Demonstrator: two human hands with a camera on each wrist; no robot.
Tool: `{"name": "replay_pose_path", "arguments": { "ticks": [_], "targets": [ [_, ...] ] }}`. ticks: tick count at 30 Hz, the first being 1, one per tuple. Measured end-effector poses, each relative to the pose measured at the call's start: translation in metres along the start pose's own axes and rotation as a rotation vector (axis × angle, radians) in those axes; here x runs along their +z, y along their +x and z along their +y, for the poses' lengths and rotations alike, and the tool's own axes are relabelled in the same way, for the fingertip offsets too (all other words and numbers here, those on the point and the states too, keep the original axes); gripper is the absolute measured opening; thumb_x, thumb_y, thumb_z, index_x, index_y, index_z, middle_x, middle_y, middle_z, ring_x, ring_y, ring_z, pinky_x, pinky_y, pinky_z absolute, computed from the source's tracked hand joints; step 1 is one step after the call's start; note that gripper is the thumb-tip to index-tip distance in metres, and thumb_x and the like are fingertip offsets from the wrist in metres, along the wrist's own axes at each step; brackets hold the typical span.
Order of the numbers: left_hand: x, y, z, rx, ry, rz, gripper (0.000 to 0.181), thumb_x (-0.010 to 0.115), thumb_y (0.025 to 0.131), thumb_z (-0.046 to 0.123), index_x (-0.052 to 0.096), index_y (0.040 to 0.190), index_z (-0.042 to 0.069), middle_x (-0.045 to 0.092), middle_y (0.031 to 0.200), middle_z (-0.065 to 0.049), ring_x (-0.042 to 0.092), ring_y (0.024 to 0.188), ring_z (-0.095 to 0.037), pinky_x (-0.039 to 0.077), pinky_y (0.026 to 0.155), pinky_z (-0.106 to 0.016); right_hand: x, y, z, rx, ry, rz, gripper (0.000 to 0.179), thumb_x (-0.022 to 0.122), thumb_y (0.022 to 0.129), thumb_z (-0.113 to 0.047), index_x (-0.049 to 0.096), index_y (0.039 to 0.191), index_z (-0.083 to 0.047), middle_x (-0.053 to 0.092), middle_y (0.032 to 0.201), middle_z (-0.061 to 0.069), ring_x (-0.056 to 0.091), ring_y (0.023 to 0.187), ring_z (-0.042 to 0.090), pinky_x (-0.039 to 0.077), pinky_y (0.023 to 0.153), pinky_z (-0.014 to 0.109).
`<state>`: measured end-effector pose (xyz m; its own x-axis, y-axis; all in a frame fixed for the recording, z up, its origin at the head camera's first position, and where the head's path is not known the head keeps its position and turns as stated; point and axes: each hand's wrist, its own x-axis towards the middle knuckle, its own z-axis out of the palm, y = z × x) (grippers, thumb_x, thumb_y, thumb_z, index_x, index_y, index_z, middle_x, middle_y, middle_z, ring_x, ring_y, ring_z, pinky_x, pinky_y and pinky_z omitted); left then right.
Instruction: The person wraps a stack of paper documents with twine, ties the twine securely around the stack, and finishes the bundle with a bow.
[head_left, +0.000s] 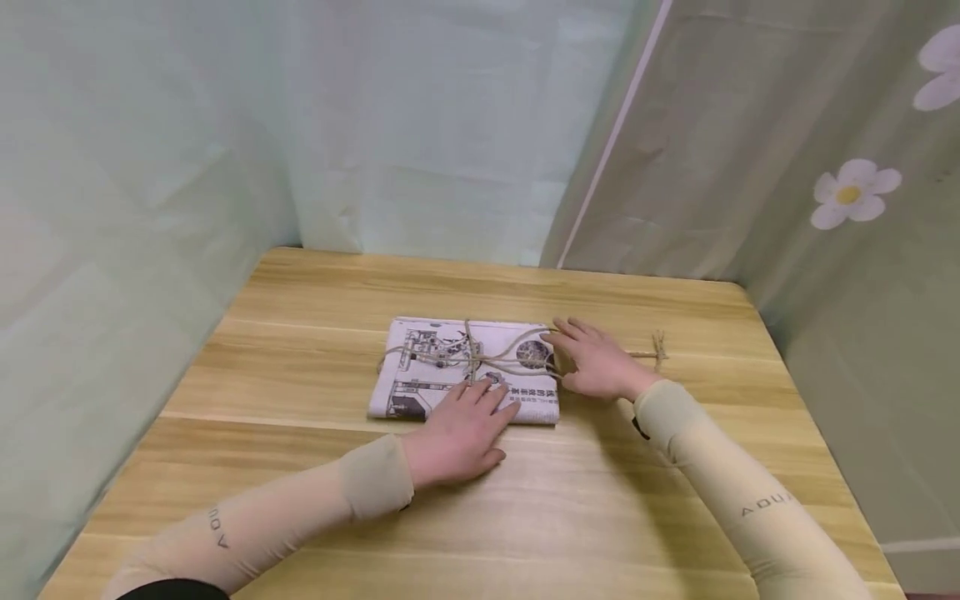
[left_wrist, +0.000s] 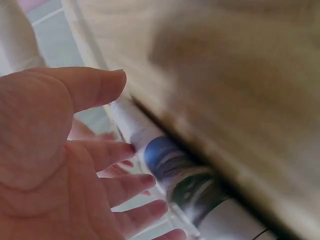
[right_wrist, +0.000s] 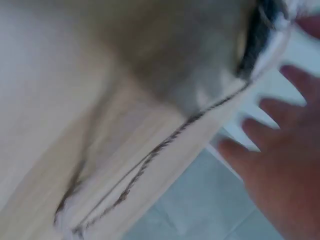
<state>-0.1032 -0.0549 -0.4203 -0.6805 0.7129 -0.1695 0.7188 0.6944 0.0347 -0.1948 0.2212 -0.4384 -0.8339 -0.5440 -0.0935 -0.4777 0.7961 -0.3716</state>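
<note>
A folded newspaper [head_left: 536,408] lies flat on the wooden table, bound crosswise with brown twine [head_left: 427,357] whose strands meet near its middle. My left hand [head_left: 457,433] reaches over the near edge, fingers extended and spread on the printed face. In the left wrist view its straight fingers lie along the thick folded side of the paper. At the right edge is my right hand [head_left: 597,362], its relaxed fingers over the paper's corner and the twine strands. Beyond that hand, loose twine [right_wrist: 160,146] trails across the tabletop in the right wrist view.
Frayed twine ends [head_left: 660,354] lie on the table [head_left: 300,333] to the right of the newspaper. Pale curtains [head_left: 450,125] hang behind the table and at both sides, the right one printed with white flowers [head_left: 855,194].
</note>
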Motion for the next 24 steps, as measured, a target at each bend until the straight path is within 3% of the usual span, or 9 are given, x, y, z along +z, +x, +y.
{"name": "replay_pose_path", "arguments": {
  "ticks": [3,5,10,12,15,20,24],
  "targets": [
    [0.007,-0.002,0.004,0.001,-0.011,0.004,0.071,0.063,0.098,0.047,0.039,0.158,0.017,0.037,0.162,-0.011,0.035,0.146,-0.037,0.032,0.115,-0.061,-0.005,0.0,0.001,0.017,0.124,-0.071,0.082,0.068,0.083,-0.023,0.038,0.157,-0.006,0.025,0.164,0.024,0.023,0.15,0.045,0.02,0.12,0.062],
    [0.009,-0.004,0.004,0.001,-0.03,0.004,0.07,0.062,0.099,0.045,0.038,0.159,0.018,0.036,0.162,-0.009,0.035,0.146,-0.037,0.032,0.115,-0.062,-0.007,-0.005,0.002,0.036,0.159,-0.076,0.08,0.073,0.082,-0.027,0.043,0.153,-0.004,0.032,0.161,0.024,0.03,0.147,0.043,0.024,0.119,0.059],
    [0.011,-0.004,-0.004,0.024,-0.037,0.028,0.057,0.056,0.104,0.026,0.04,0.158,0.016,0.041,0.159,-0.01,0.04,0.142,-0.037,0.038,0.112,-0.06,-0.005,-0.024,0.009,0.003,0.003,-0.031,0.054,0.082,0.079,-0.037,0.067,0.121,-0.007,0.057,0.135,0.015,0.049,0.129,0.037,0.038,0.111,0.055],
    [0.011,-0.002,-0.008,0.042,-0.023,0.055,0.053,0.055,0.104,0.014,0.043,0.155,0.012,0.047,0.154,-0.011,0.045,0.138,-0.035,0.041,0.111,-0.055,-0.003,-0.031,0.013,-0.025,-0.062,0.003,0.035,0.08,0.081,-0.03,0.07,0.108,-0.01,0.062,0.123,0.013,0.053,0.121,0.036,0.043,0.106,0.054],
    [0.011,0.0,-0.014,0.066,-0.008,0.082,0.05,0.055,0.102,0.006,0.048,0.151,0.009,0.053,0.148,-0.01,0.051,0.132,-0.032,0.043,0.111,-0.048,-0.001,-0.035,0.018,-0.05,-0.102,0.087,0.018,0.077,0.083,-0.016,0.071,0.1,-0.011,0.066,0.11,0.008,0.058,0.11,0.033,0.048,0.099,0.052],
    [0.005,0.005,-0.021,0.064,-0.055,0.129,0.044,0.06,0.101,0.013,0.057,0.144,0.009,0.059,0.14,-0.008,0.055,0.127,-0.03,0.044,0.11,-0.045,-0.008,-0.028,0.013,-0.101,-0.075,0.217,0.016,0.075,0.087,-0.007,0.075,0.101,-0.013,0.071,0.108,0.004,0.061,0.107,0.03,0.049,0.098,0.05],
    [-0.007,0.021,-0.021,0.0,-0.214,0.193,0.056,0.064,0.1,0.026,0.049,0.15,0.006,0.055,0.145,-0.012,0.051,0.133,-0.033,0.039,0.114,-0.049,-0.023,-0.024,-0.006,-0.152,0.065,0.201,0.015,0.072,0.091,-0.009,0.079,0.101,-0.018,0.072,0.107,-0.003,0.064,0.105,0.024,0.051,0.094,0.047]
  ]
}}
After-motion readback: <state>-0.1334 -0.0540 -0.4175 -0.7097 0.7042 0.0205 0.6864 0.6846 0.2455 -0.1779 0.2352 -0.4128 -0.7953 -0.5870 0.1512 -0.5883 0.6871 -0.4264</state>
